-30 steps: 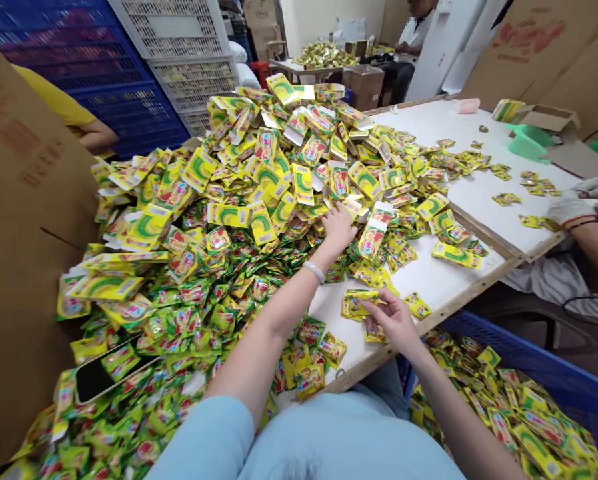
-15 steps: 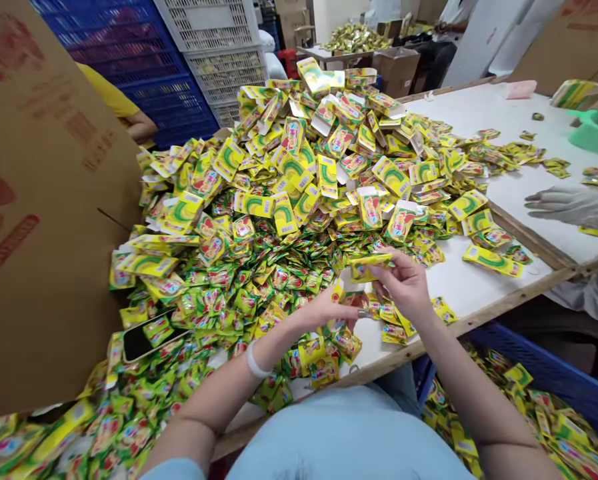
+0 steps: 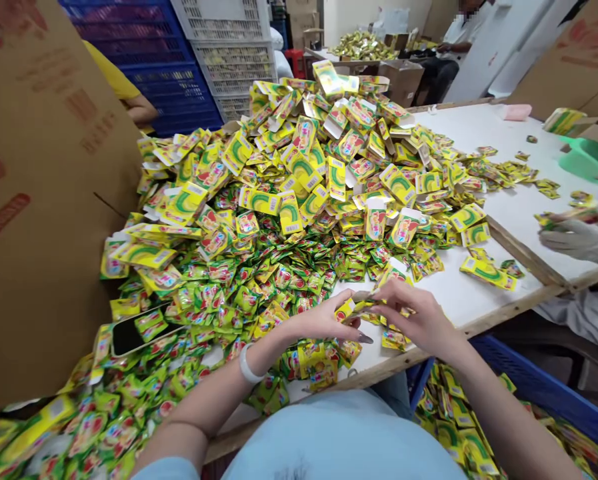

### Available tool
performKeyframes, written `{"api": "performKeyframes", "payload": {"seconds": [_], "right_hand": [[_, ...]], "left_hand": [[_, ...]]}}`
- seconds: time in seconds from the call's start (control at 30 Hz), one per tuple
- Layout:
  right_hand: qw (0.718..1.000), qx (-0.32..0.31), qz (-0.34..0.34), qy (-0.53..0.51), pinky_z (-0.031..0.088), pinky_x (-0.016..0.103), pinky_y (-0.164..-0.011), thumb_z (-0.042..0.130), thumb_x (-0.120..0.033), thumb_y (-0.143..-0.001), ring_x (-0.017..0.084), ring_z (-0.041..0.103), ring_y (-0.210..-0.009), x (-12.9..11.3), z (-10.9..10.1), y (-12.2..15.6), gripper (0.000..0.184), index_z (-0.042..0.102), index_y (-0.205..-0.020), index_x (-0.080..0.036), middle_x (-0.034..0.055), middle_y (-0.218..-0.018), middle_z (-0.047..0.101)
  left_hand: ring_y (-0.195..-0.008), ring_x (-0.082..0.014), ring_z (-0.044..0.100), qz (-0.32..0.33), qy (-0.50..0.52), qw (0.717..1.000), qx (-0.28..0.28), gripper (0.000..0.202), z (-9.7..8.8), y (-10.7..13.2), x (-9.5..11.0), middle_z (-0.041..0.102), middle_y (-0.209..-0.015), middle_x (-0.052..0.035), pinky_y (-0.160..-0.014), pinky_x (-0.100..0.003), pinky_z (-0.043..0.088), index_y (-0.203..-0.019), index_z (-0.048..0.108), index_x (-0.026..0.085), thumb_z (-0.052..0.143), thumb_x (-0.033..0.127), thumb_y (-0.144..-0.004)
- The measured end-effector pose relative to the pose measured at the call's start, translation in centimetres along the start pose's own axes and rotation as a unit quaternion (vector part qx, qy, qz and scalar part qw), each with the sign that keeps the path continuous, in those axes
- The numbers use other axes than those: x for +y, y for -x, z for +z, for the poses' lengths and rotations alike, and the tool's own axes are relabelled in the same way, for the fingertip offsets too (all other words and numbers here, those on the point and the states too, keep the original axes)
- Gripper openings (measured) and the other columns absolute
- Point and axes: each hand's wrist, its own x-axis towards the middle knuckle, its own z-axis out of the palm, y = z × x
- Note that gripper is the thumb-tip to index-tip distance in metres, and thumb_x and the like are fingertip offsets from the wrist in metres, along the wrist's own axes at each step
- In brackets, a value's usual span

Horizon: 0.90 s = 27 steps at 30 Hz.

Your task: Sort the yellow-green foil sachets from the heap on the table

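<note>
While a blue crate (image 3: pixel 553 399) full of yellow packets sits low at four o'clock, the worker in the light blue shirt (image 3: pixel 349 437) has both bare hands together over the near edge of the white surface (image 3: pixel 451 277); I read the clock from those hands, twelve straight ahead. The left hand (image 3: pixel 323 319), a pale band (image 3: pixel 249 365) around its wrist, pinches a small yellow carton (image 3: pixel 346 310) between thumb and fingers. At the carton's three o'clock end is the right hand (image 3: pixel 419 320), its thumb and fingers bent close together; I can't make out just what they grip.

Over at nine o'clock a phone (image 3: pixel 129 337) lies among green sachets (image 3: pixel 289 277), one of them across its dark screen. From ten to one the sachets bank up into a heap of yellow cartons (image 3: pixel 303 167), several with white flaps open. Toward half past two, a co-worker's gloved hand (image 3: pixel 579 241) is blurred over a few packets, with a green scoop (image 3: pixel 586 161) beyond it. Farther back, white crates (image 3: pixel 233 60) stand stacked at eleven, and golden packets (image 3: pixel 363 47) are piled at twelve.
</note>
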Motion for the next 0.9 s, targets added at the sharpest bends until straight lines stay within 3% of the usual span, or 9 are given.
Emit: {"api": "performKeyframes", "payload": {"seconds": [0.17,0.27,0.37,0.4,0.47,0.57,0.63,0.77,0.9], "right_hand": [[0.994,-0.101,-0.023,-0.043,0.054,0.032,-0.068,0.048,-0.029,-0.099,0.020,0.067,-0.073,0.4,2.4,1.5,0.024,0.072,-0.095,-0.025,0.0039,-0.080,0.072],[0.997,-0.057,0.006,-0.045,0.054,0.033,-0.061,0.054,-0.033,-0.096,0.021,0.066,-0.066,1.3,2.3,3.0,0.019,0.071,-0.092,-0.027,0.0036,-0.080,0.072],[0.987,0.139,0.079,0.030,0.049,0.032,-0.050,0.057,-0.037,-0.094,0.017,0.059,-0.051,3.7,-3.1,4.7,0.018,0.069,-0.090,-0.025,0.0043,-0.077,0.070],[0.957,0.244,0.119,0.105,0.048,0.033,-0.052,0.061,-0.039,-0.091,0.018,0.059,-0.051,4.8,-6.0,5.1,0.018,0.069,-0.092,-0.023,0.0056,-0.075,0.069],[0.831,0.425,0.180,0.312,0.049,0.041,-0.061,0.065,-0.044,-0.088,0.025,0.065,-0.060,6.9,-12.0,5.4,0.035,0.067,-0.114,-0.020,0.0146,-0.092,0.072],[0.792,0.355,0.202,0.453,0.047,0.051,-0.077,0.047,-0.043,-0.096,0.040,0.067,-0.099,9.1,-16.8,4.8,0.053,0.051,-0.140,-0.014,0.0286,-0.129,0.060],[0.833,0.286,0.162,0.445,0.048,0.050,-0.074,0.042,-0.041,-0.097,0.039,0.067,-0.096,9.7,-14.7,3.8,0.045,0.058,-0.129,-0.014,0.0271,-0.121,0.064],[0.930,0.085,0.028,0.356,0.053,0.044,-0.076,0.051,-0.041,-0.094,0.031,0.066,-0.089,9.3,-2.3,3.0,0.025,0.065,-0.102,-0.022,0.0132,-0.094,0.071],[0.943,0.034,0.005,0.330,0.052,0.047,-0.077,0.058,-0.028,-0.089,0.035,0.061,-0.096,8.9,5.7,4.1,0.015,0.063,-0.102,-0.023,0.0155,-0.099,0.069]], "left_hand": [[-0.099,-0.0220,0.061,0.018,-0.065,0.997,-0.034,0.066,0.6,0.2,-0.2,0.061,-0.103,-0.0032,-0.086,-0.034,0.049,-0.121,0.049,0.019,0.083,0.036,-0.068],[-0.119,-0.0275,0.057,0.032,-0.123,0.991,-0.034,0.085,0.9,-0.3,-0.6,0.058,-0.127,-0.0120,-0.097,-0.039,0.047,-0.140,0.035,0.019,0.081,0.040,-0.072],[-0.128,-0.0285,0.052,0.108,-0.250,0.961,0.048,0.087,-1.0,-0.7,-0.8,0.054,-0.138,-0.0148,-0.106,-0.043,0.043,-0.148,0.029,0.023,0.078,0.041,-0.078],[-0.128,-0.0282,0.052,0.135,-0.313,0.935,0.097,0.073,-2.2,-0.7,-0.9,0.055,-0.137,-0.0144,-0.108,-0.045,0.041,-0.145,0.037,0.023,0.073,0.039,-0.083],[-0.126,-0.0280,0.052,0.160,-0.444,0.857,0.207,0.038,-5.1,-0.4,-0.8,0.059,-0.131,-0.0136,-0.109,-0.048,0.040,-0.130,0.055,0.020,0.059,0.030,-0.093],[-0.121,-0.0301,0.052,0.128,-0.568,0.755,0.301,0.027,-8.5,0.3,-0.9,0.063,-0.122,-0.0137,-0.105,-0.051,0.042,-0.118,0.065,0.018,0.052,0.019,-0.094],[-0.120,-0.0307,0.052,0.115,-0.600,0.732,0.302,0.027,-8.9,0.8,-1.4,0.063,-0.122,-0.0134,-0.102,-0.051,0.044,-0.116,0.066,0.018,0.053,0.019,-0.093],[-0.111,-0.0260,0.057,0.108,-0.596,0.758,0.242,0.028,-6.6,1.0,-3.2,0.064,-0.119,-0.0102,-0.097,-0.045,0.048,-0.118,0.063,0.019,0.051,0.018,-0.094],[-0.125,-0.0263,0.053,0.104,-0.601,0.759,0.228,0.043,-5.0,-1.4,-4.3,0.058,-0.133,-0.0134,-0.104,-0.044,0.046,-0.133,0.052,0.016,0.051,0.012,-0.090]]}}
